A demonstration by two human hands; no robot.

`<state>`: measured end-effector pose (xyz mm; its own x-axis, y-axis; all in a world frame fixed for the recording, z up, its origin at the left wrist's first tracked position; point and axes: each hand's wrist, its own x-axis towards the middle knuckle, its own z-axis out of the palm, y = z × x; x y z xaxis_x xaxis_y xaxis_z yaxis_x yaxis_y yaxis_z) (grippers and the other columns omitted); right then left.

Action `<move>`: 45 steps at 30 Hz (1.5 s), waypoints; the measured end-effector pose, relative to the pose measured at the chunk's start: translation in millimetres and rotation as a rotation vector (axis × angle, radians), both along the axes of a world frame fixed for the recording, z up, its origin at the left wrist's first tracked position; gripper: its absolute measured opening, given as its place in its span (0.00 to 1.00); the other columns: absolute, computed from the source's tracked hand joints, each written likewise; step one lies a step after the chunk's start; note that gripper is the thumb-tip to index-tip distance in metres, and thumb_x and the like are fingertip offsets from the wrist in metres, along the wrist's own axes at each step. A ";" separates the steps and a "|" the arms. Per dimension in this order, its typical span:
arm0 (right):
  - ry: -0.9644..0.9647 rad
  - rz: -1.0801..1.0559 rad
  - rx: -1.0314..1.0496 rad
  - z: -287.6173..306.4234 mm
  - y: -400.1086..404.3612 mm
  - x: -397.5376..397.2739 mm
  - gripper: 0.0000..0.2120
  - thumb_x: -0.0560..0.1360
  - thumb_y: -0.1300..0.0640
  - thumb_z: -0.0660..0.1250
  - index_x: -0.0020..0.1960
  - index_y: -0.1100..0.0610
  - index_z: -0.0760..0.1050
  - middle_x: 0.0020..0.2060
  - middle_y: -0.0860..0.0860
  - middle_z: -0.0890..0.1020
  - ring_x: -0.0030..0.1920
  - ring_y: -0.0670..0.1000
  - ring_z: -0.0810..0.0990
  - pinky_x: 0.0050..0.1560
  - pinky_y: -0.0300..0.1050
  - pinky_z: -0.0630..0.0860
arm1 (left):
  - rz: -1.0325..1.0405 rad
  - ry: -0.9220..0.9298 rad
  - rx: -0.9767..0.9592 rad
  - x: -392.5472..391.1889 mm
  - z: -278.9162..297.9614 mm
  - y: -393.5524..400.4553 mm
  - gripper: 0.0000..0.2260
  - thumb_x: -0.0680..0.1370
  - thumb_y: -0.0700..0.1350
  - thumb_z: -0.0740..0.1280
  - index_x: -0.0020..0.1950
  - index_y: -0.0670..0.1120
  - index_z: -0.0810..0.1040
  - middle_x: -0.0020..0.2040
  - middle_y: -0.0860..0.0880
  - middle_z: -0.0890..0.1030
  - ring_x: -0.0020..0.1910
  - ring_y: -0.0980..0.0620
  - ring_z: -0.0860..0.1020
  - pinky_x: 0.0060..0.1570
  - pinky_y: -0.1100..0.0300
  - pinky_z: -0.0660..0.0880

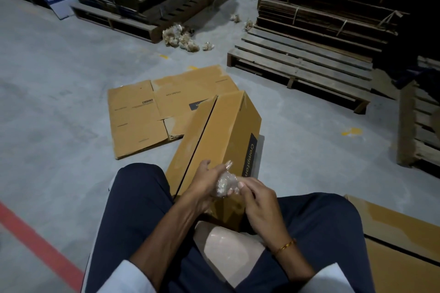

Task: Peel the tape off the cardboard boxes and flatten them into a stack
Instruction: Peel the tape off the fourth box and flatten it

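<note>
Hands are busy balling up a clear crinkly wad of peeled tape (223,184) right over the tall brown cardboard box (221,135) lying between the knees, probably so it won't restick. Left hand (204,179) cups it, right hand (256,197) pinches it; flattened brown boxes (142,116) sit just beyond on the floor

Grey concrete floor (59,107) with flattened cardboard (142,116), box (221,131), pallet (304,64).

A box (221,135) lies between the seated person's knees, flattened boxes (152,112) behind it to the left, a pallet (302,66) behind right.
</note>
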<state>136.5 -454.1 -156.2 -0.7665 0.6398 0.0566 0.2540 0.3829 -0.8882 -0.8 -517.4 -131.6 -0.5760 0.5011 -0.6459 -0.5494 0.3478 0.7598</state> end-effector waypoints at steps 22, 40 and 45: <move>0.071 -0.226 -0.003 9.2 8.4 -76.6 0.08 0.79 0.58 0.69 0.45 0.47 0.81 0.44 0.45 0.76 0.50 0.38 0.69 0.50 0.34 0.71 | -0.043 -0.267 0.439 -31.4 9.7 -21.9 0.17 0.83 0.50 0.64 0.66 0.42 0.79 0.57 0.41 0.84 0.49 0.47 0.84 0.39 0.53 0.83; -0.444 0.415 0.054 -68.2 17.0 -166.6 0.11 0.83 0.55 0.63 0.61 0.57 0.79 0.56 0.53 0.81 0.56 0.55 0.78 0.58 0.54 0.77 | 0.023 0.396 -0.297 -204.8 -12.9 -34.2 0.23 0.81 0.57 0.64 0.37 0.40 0.81 0.31 0.44 0.79 0.29 0.47 0.75 0.31 0.59 0.73; -0.625 0.732 0.459 -105.2 15.3 -197.7 0.13 0.83 0.50 0.60 0.59 0.57 0.77 0.57 0.55 0.77 0.60 0.59 0.73 0.58 0.55 0.73 | -0.197 0.753 -0.450 -223.1 -41.3 -27.8 0.30 0.82 0.62 0.58 0.30 0.42 0.77 0.25 0.48 0.78 0.25 0.46 0.76 0.33 0.56 0.74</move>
<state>-61.2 -438.8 -261.4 -0.9320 0.0287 -0.3613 0.1870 0.8920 -0.4115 -223.9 -545.2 -172.9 -0.8566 0.4261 -0.2911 0.1403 0.7351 0.6633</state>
